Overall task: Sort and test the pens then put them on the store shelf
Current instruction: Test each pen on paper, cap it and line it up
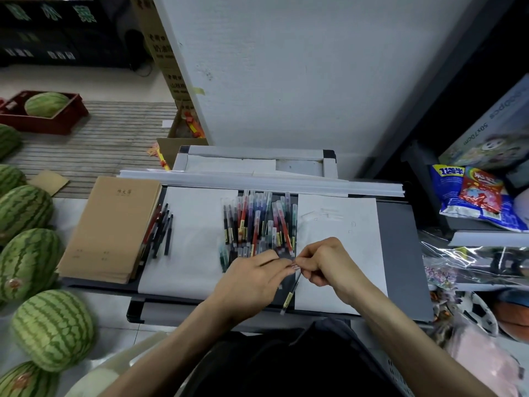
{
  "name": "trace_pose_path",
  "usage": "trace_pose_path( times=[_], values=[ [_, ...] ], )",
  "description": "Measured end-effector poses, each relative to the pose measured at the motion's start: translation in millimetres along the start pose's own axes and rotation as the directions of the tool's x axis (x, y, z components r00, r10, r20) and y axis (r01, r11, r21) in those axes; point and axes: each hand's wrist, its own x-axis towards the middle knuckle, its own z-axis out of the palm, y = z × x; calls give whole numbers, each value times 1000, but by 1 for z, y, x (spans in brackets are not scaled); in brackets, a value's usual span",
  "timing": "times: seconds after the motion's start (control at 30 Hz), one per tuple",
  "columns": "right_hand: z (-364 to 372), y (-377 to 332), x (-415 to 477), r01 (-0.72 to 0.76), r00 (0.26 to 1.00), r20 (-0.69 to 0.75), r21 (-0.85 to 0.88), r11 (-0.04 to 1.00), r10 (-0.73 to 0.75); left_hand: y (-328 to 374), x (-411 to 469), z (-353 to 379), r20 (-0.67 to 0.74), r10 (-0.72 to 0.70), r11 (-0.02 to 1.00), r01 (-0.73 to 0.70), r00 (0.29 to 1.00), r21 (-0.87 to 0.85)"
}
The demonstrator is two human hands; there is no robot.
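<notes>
A heap of several coloured pens (259,223) lies on the dark shelf board (400,253), between two white paper sheets. A few dark and red pens (161,232) lie apart on the left sheet (194,239). My left hand (252,279) and my right hand (323,262) meet just below the heap. Both pinch the top end of one dark pen (289,296), which slants down toward me. The fingers hide whether a cap is on it.
A stack of brown notebooks (111,227) sits left of the pens. Several watermelons (53,329) line the floor at the left. Snack bags (472,193) and plastic-wrapped goods fill shelves at the right. A white sheet (340,224) lies right of the heap.
</notes>
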Motion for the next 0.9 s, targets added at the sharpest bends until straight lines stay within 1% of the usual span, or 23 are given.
trace_pose_path(
  times=[0.03, 0.07, 0.1, 0.13, 0.2, 0.27, 0.3, 0.37, 0.43, 0.5, 0.57, 0.63, 0.73, 0.9],
  values=[
    [-2, 4, 3, 4, 1000, 22, -13, 1000, -4, -3, 1, 5, 51, -42, 999, 43, 998, -26],
    [-4, 8, 8, 19, 999, 31, -53, 998, -17, -4, 5, 7, 99, -161, 982, 170, 982, -87],
    [-6, 14, 14, 43, 999, 20, -128, 991, -40, -7, 7, 10, 148, -303, 937, 323, 942, -137],
    [-10, 20, 21, 66, 997, -20, -233, 970, -73, -11, 7, 14, 181, -422, 876, 451, 889, -170],
    [-20, 34, 37, 54, 972, -178, -468, 882, -154, -19, 7, 21, 169, -598, 759, 621, 784, -197],
    [-34, 46, 47, -37, 912, -331, -652, 758, -240, -26, 8, 22, 145, -739, 636, 752, 658, -175],
    [-42, 51, 51, -70, 884, -373, -702, 709, -282, -29, 9, 21, 141, -789, 585, 801, 598, -126],
    [-54, 58, 58, -92, 857, -402, -733, 674, -321, -33, 14, 20, 119, -842, 529, 849, 526, -13],
    [-58, 59, 62, -92, 862, -396, -736, 671, -316, -37, 20, 22, 105, -868, 492, 869, 485, 47],
    [-55, 58, 65, -81, 870, -370, -759, 646, -326, -40, 27, 26, 108, -880, 472, 875, 462, 103],
    [-49, 55, 67, -64, 870, -350, -778, 625, -347, -43, 31, 32, 114, -884, 465, 876, 452, 130],
    [-42, 51, 69, -49, 871, -333, -789, 612, -360, -47, 34, 39, 126, -885, 462, 878, 448, 124],
    [-31, 44, 75, -32, 878, -293, -824, 566, -378, -51, 37, 44, 134, -888, 456, 881, 440, 125],
    [-15, 38, 86, -10, 895, -230, -866, 500, -382, -52, 38, 48, 145, -882, 466, 875, 449, 129]
  ],
)
